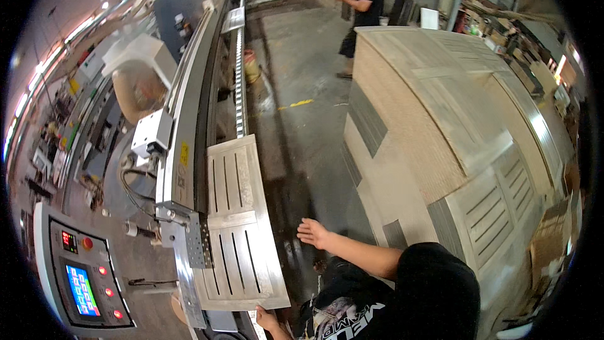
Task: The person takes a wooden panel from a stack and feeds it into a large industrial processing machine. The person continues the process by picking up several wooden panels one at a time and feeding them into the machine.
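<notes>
A pale grey wooden panel (236, 219) with two groups of long slots lies lengthwise in an edge-processing machine (182, 170). Its left edge runs under the machine's long beam. At the panel's near end my left hand (267, 321) grips the edge, thumb showing by the rim and the other fingers mostly hidden. My right hand (313, 233) is held out to the right of the panel, apart from it, fingers stretched and nothing in them.
A control panel (82, 280) with a lit screen and red buttons stands at left. Farther along the conveyor track (240, 82) lies another pale piece (233, 19). Tall stacks of similar panels (434, 101) rise at right. Beyond, a person (368, 6) in dark clothes stands on the floor.
</notes>
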Motion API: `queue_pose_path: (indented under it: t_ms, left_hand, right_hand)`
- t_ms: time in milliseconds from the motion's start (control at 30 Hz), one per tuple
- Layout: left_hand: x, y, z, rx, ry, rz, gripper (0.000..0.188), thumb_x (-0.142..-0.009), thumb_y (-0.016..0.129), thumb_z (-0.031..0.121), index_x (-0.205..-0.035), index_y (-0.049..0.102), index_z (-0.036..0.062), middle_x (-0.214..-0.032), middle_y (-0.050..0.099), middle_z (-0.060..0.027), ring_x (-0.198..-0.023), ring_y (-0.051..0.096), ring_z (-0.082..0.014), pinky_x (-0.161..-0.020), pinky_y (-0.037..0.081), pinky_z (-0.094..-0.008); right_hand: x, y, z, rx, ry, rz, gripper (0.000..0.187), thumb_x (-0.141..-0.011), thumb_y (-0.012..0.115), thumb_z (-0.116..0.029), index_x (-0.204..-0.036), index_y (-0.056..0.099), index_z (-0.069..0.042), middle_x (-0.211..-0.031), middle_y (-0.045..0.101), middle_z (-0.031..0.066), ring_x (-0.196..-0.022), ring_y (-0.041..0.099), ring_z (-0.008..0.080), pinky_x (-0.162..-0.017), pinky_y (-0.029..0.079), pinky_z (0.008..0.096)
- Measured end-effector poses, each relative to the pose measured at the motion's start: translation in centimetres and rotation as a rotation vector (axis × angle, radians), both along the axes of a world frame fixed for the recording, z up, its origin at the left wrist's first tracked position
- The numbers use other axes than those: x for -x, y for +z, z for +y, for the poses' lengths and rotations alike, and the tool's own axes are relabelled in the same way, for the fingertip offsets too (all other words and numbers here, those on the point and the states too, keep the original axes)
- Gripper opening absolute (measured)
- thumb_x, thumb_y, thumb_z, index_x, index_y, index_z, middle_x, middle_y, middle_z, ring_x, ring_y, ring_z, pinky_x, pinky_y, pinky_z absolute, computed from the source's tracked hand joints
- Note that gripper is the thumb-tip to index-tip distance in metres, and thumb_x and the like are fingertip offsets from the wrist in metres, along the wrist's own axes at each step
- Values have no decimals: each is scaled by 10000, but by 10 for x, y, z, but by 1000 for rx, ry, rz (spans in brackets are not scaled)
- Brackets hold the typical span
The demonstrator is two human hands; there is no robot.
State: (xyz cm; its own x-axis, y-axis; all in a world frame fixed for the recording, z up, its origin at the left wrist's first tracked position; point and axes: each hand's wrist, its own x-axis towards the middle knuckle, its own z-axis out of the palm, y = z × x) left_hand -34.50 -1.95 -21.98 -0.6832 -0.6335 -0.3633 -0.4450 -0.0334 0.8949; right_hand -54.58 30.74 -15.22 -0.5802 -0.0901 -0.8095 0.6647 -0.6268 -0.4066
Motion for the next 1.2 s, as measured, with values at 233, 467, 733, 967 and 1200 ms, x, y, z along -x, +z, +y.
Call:
queue_pose_path:
  t_ms: [233,467,733,967,1200]
  left_hand:
    - [65,26,37,158,-136,17,486,-1037,487,332,-903,655,-104,-737,634,-192,-655,521,-261,-644,408,-447]
    - [101,24,18,510,-476,172,490,-1026,442,319,-948,671,-107,-903,664,-299,-834,612,-477,-751,467,-505]
    - [6,74,-8,532,-497,400,378,-1033,437,270,-993,646,-44,-963,648,-227,-901,586,-411,-832,448,-468]
    - [-112,56,3,297,-499,322,380,-1018,490,290,-934,674,-31,-924,671,-198,-873,637,-361,-812,483,-417]
    - [-135,52,2,293,-569,275,353,-990,544,297,-924,684,-20,-858,691,-168,-793,658,-317,-754,497,-389]
  right_hand:
    - [-133,45,18,-80,-106,110,549,-986,525,-453,-1337,497,-32,-1323,558,111,-1179,568,248,-1021,442,388]
    - [-260,147,25,-723,241,467,403,-974,602,-350,-1217,586,-28,-1157,645,107,-1047,627,209,-919,487,348]
    - [-402,244,149,-2122,0,234,520,-837,719,-349,-1192,582,5,-1134,602,230,-1080,568,401,-946,454,457]
    - [-485,168,237,-1897,353,-197,639,-817,720,-413,-1268,534,-1,-1220,557,257,-1133,536,441,-961,448,496]
    - [-490,164,236,-2129,332,-131,591,-787,759,-345,-1250,562,-36,-1175,575,251,-1127,540,430,-946,462,486]
